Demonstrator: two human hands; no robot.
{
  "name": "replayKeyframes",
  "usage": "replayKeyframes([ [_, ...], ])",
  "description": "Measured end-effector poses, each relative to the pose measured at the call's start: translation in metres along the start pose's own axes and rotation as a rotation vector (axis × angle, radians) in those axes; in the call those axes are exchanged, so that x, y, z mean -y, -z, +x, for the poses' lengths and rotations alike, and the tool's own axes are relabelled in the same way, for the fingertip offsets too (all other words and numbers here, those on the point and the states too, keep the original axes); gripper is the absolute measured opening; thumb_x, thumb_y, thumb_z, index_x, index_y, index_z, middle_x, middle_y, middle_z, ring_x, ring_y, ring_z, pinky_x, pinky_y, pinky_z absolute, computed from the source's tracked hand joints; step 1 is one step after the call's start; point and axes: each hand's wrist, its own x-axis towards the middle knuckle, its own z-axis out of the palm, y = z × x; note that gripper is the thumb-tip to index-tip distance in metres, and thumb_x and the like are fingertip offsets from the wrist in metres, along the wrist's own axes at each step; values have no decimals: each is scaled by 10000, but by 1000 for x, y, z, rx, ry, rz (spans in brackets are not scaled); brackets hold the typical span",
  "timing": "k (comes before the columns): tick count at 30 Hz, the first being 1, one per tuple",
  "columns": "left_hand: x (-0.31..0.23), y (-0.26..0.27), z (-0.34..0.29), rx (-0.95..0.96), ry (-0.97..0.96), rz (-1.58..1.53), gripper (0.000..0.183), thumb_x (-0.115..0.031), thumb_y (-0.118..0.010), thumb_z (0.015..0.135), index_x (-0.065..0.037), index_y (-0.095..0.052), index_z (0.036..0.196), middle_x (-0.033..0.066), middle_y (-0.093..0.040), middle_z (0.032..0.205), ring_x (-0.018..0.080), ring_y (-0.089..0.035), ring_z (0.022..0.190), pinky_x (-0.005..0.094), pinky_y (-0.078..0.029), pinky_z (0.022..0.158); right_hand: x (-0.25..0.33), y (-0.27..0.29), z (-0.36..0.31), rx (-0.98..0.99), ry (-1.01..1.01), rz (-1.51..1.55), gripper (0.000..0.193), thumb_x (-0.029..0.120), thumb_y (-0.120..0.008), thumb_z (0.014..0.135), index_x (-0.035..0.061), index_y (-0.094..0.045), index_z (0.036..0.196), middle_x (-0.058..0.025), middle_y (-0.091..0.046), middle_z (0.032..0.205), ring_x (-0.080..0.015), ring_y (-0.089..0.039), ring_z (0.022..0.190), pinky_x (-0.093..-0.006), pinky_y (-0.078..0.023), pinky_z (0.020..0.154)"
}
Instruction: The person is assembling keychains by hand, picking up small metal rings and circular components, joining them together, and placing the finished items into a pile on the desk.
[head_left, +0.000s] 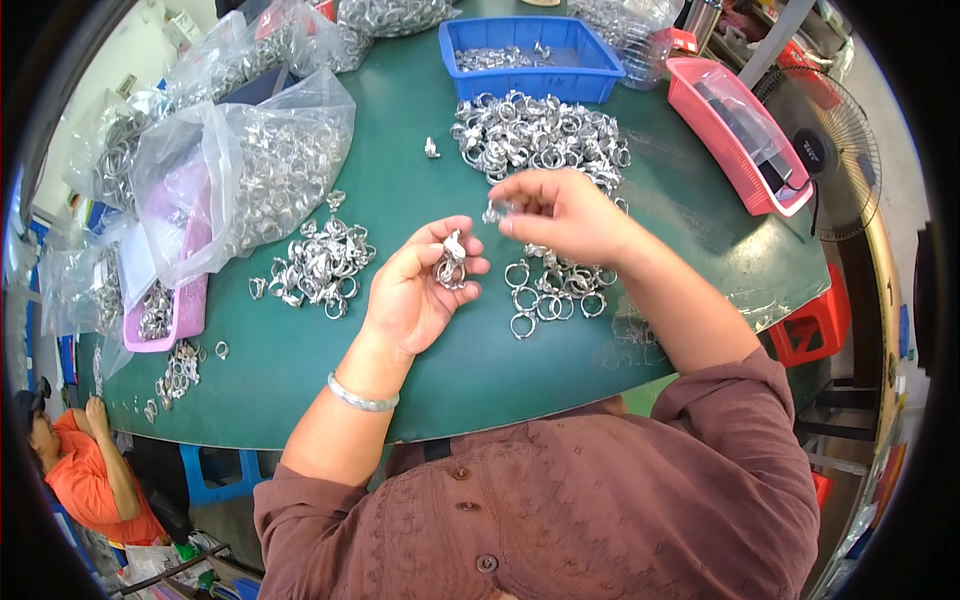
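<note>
My left hand [418, 285] is turned palm up in front of me, with a few silvery metal rings [452, 262] held between its thumb and half-curled fingers. To the right, my right hand [560, 212] pinches a small silvery ring [494, 211] at its fingertips. Beyond that hand lies a large heap of silvery rings [535, 130]. Nearer me, under my right wrist, more rings [550, 295] are spread out on the green table [460, 370]. A smaller pile of rings [322, 265] sits left of my left hand.
A blue tray [600, 88] with small metal pieces stands at the back. Clear bags of rings [285, 170] and a purple basket [190, 310] crowd the left. At right are a pink basket [735, 165], a fan [825, 150] and a red stool [815, 320]. A co-worker [95, 475] is at far left.
</note>
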Motion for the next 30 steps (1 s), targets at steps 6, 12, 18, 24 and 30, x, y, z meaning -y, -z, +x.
replayKeyframes([
  [6,2,-3,0,-65,41,119,182,-188,-513,847,-69,-531,983,52,-553,834,185,-545,777,265,-437,576,6,81,91,-356,-25,-385,393,246,-669,697,-24,-611,976,-138,-645,841,-188,-606,738,-298,-485,681],
  [12,2,-2,6,-62,38,132,122,-167,-538,844,-78,-539,928,18,-504,741,160,-507,719,242,-399,552,-2,113,109,-559,37,-705,329,237,-642,708,-8,-638,927,-163,-641,899,-269,-614,830,-335,-482,760],
  [18,-3,3,-3,-74,14,96,124,-155,-528,853,-59,-548,929,12,-515,717,154,-525,698,252,-412,558,5,51,57,174,206,-878,154,96,-615,711,61,-648,857,-110,-577,824,-272,-568,791,-367,-457,725],
  [24,-1,-8,1,-120,25,150,173,-177,-509,862,-53,-544,978,20,-530,768,168,-535,751,261,-429,587,-13,41,34,133,299,-1116,168,75,-661,649,71,-652,817,-84,-532,809,-283,-521,844,-375,-427,752],
  [30,0,-5,0,-129,3,182,220,-183,-518,866,-33,-536,1026,17,-545,783,142,-540,744,250,-430,584,-5,33,26,109,227,-614,96,52,-639,726,43,-622,820,-52,-579,864,-192,-557,830,-301,-443,745],
])
